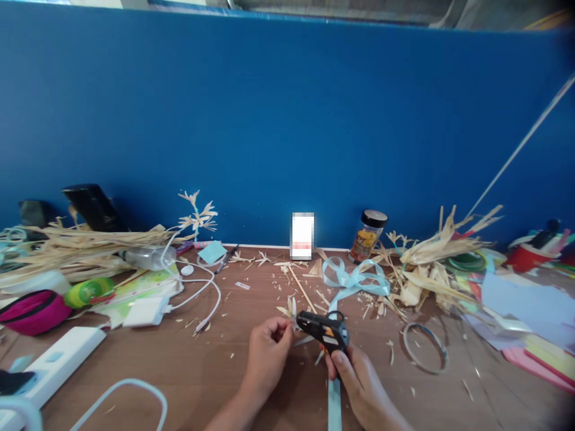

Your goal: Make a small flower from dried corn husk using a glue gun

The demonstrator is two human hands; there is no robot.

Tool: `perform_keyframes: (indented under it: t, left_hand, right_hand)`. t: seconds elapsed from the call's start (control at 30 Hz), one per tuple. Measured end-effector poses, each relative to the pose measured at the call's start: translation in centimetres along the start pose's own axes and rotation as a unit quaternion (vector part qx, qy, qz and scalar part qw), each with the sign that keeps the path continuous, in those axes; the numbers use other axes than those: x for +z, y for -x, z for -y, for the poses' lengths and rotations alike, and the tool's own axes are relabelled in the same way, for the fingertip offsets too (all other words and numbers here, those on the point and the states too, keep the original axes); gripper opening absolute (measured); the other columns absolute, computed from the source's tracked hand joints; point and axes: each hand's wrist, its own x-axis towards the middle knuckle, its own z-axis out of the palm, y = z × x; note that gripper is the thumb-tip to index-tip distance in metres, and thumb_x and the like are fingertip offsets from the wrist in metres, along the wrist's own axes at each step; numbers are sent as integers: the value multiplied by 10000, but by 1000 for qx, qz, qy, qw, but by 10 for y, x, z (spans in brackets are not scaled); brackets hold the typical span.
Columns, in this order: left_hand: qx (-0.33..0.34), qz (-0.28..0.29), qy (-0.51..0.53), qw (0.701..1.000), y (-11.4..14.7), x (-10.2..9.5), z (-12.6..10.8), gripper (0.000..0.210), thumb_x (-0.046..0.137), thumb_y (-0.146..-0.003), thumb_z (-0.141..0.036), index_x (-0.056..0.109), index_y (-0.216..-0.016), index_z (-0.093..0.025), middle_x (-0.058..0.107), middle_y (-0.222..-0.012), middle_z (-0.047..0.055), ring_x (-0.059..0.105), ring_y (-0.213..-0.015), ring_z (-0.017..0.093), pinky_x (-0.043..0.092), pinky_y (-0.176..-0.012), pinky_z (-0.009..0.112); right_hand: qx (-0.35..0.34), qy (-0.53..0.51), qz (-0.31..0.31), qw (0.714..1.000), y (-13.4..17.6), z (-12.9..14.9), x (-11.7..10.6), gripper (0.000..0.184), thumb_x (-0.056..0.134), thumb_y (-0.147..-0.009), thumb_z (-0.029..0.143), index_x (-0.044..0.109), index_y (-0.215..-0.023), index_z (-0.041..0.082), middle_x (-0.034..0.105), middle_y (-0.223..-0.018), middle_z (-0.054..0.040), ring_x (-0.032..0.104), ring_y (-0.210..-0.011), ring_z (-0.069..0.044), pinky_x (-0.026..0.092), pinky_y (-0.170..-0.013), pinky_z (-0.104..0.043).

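Note:
My right hand (353, 371) is wrapped round the handle of a black hot glue gun (323, 330). The gun's nozzle points left, close to the fingertips of my left hand (272, 347). Those fingers pinch a small dried-husk flower (290, 308), whose pale petals stick up above them. Just beyond the gun a thin wooden stick (302, 289) lies on the table. Light blue ribbon (335, 404) runs under my right hand toward the near edge, and looped ribbon (357, 278) lies behind the gun. Whether nozzle and flower touch, I cannot tell.
Dried husks (426, 257) are heaped at the right, by a jar with a black lid (368, 236) and a roll of tape or ring (425, 348). At left lie a white power strip (58, 365), a charger (146, 311) with cable, and a pink pouch (36, 312). A blue partition (269, 120) stands behind.

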Motion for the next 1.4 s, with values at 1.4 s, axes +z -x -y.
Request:
perform_keyframes:
  t: [1.4]
  left_hand:
    - [10,-7,16,1000,0,0,3,238,544,-718,-325,606,-610,-123,548,-508,-17,452,-475,97,342,-481,184]
  right_hand:
    - [-1,18,-5,1000,1,-1,1,422,276,-862,465,454,-606,180,493,-587,-9,461,-558,-141,341,-543,-231]
